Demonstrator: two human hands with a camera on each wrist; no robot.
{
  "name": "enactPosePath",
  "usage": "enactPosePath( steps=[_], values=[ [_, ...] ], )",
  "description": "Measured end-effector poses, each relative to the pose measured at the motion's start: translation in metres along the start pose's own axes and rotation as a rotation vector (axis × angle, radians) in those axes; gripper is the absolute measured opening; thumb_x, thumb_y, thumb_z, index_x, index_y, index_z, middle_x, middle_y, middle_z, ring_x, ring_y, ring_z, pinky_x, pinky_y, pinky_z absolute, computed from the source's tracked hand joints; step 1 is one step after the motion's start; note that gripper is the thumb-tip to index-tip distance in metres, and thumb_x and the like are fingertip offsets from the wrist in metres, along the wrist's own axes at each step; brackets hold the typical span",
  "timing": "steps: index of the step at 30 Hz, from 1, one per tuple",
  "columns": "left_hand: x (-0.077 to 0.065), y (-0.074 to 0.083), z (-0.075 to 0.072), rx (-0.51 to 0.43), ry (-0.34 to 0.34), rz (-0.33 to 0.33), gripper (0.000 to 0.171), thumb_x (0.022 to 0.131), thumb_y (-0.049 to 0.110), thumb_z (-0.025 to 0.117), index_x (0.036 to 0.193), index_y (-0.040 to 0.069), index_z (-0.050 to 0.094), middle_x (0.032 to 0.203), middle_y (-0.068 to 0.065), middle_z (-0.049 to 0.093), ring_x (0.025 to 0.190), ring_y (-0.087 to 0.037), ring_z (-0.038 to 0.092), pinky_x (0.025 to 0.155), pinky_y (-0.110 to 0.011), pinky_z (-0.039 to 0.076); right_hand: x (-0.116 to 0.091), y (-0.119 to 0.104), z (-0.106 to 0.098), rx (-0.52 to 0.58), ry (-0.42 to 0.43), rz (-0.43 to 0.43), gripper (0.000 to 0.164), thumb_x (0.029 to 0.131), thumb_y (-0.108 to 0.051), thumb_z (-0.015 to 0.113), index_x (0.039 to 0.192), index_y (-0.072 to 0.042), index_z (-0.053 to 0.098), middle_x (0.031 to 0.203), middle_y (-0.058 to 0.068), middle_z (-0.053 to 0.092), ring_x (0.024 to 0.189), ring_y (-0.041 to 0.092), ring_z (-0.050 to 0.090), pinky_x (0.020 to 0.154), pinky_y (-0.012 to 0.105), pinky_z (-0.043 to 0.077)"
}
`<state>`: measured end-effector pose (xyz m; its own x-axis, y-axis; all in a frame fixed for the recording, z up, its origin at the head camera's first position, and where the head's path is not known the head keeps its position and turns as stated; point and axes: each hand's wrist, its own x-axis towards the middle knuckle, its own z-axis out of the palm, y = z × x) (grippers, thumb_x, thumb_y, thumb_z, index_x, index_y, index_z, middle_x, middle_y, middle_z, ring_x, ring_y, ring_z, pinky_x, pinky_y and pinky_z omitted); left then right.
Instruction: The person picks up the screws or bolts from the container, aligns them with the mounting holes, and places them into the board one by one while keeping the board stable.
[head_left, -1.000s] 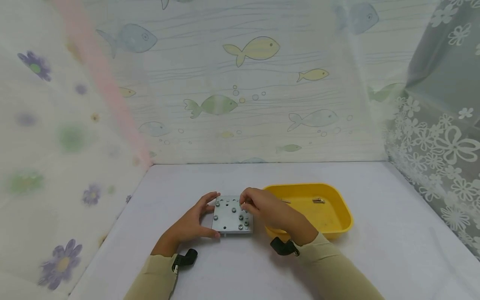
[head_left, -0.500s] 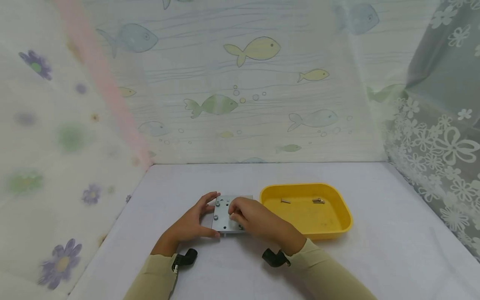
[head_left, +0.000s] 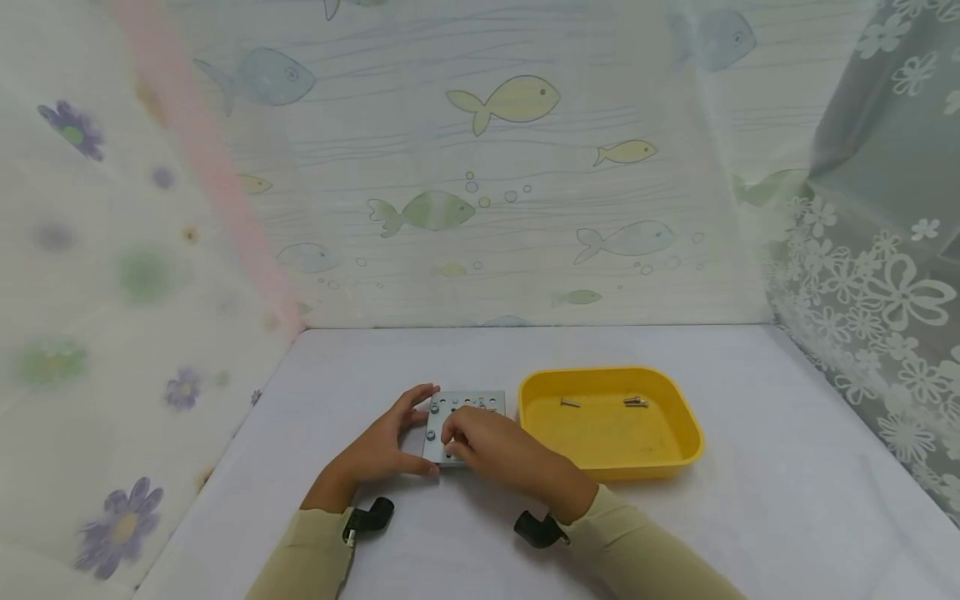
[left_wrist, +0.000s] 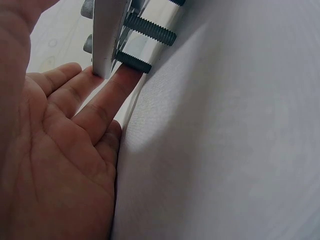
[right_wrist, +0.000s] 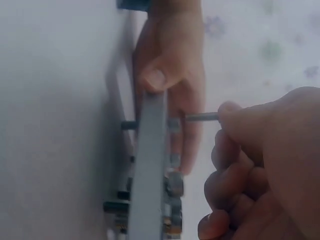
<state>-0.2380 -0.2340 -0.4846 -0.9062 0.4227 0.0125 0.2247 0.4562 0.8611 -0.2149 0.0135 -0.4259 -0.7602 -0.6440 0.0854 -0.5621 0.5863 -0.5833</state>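
In the head view my left hand (head_left: 378, 450) holds a silver metal plate (head_left: 442, 415) at its left edge, the thumb at the near side and fingers towards the far side. Several hex-socket bolts stick through the plate; their dark threaded ends (left_wrist: 150, 30) show underneath in the left wrist view. My right hand (head_left: 502, 450) hovers over the plate's near part and hides much of it. Between its thumb and forefinger it pinches a thin metal screw (right_wrist: 202, 116), pointing towards the plate but apart from it; its head is hidden by the fingers.
To the right of the plate stands a yellow tray (head_left: 693, 433). One loose screw (head_left: 570, 404) lies at its left, and a few more screws (head_left: 636, 402) lie together near its back. A white cloth (head_left: 405, 354) covers the table; printed curtains hang behind and beside it.
My right hand has moved left and slightly nearer across the plate, uncovering the tray's left side and the plate's far right corner. My left hand and the plate stay in place.
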Motion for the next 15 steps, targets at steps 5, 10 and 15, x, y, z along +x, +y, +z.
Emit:
enactPosePath(
  steps=[5, 10, 15],
  values=[
    [0.001, 0.0, 0.0, 0.01, 0.003, -0.001, 0.122, 0.064, 0.034, 0.099, 0.162, 0.033, 0.026, 0.161, 0.009, 0.044, 0.146, -0.018, 0.046, 0.123, -0.068, 0.012, 0.001, -0.002, 0.006, -0.005, 0.008, 0.045, 0.01, 0.104, -0.027, 0.064, 0.111, -0.021, 0.062, 0.097, -0.013, 0.059, 0.086, 0.006, 0.054, 0.077, 0.02, 0.048],
    [0.001, -0.001, 0.0, 0.013, 0.004, 0.001, 0.123, 0.064, 0.034, 0.1, 0.162, 0.032, 0.026, 0.161, 0.008, 0.044, 0.147, -0.019, 0.046, 0.123, -0.069, 0.011, 0.002, 0.0, 0.011, -0.013, 0.017, 0.064, 0.011, 0.104, -0.028, 0.063, 0.113, -0.021, 0.062, 0.098, -0.013, 0.06, 0.087, 0.006, 0.054, 0.078, 0.02, 0.048],
    [0.001, 0.0, 0.0, 0.007, 0.007, -0.008, 0.123, 0.064, 0.034, 0.1, 0.162, 0.032, 0.026, 0.162, 0.009, 0.042, 0.146, -0.02, 0.047, 0.123, -0.069, 0.012, 0.003, 0.001, 0.013, -0.006, 0.018, 0.065, 0.01, 0.104, -0.028, 0.063, 0.112, -0.021, 0.062, 0.1, -0.013, 0.061, 0.087, 0.006, 0.055, 0.079, 0.02, 0.048]
  ],
)
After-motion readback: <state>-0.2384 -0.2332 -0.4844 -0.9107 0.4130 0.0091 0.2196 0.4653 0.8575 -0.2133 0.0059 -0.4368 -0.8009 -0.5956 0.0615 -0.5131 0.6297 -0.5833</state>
